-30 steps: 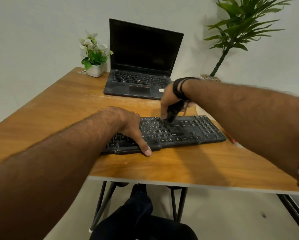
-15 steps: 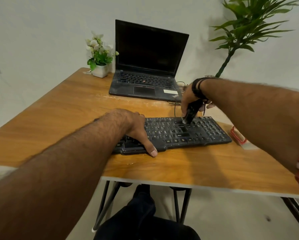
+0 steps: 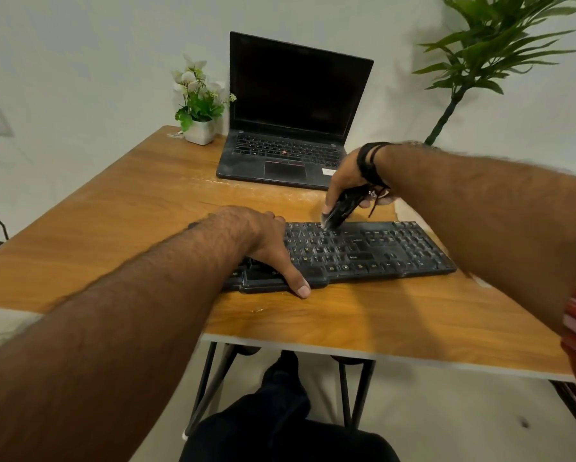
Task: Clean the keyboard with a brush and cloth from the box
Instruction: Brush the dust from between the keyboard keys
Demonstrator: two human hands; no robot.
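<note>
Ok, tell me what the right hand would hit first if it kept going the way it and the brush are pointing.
The right hand grips the brush angled down and to the left, tip at the far key rows. Going on, it would meet the keyboard first, seemingly its top row; contact is hard to judge.

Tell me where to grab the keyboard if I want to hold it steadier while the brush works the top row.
Probably the near left edge of the keyboard, from the front. It lies flat on the table, and the left hand already rests there with its thumb over the front rim. That keeps clear of the brush, which the right hand grips at the far row.
</note>
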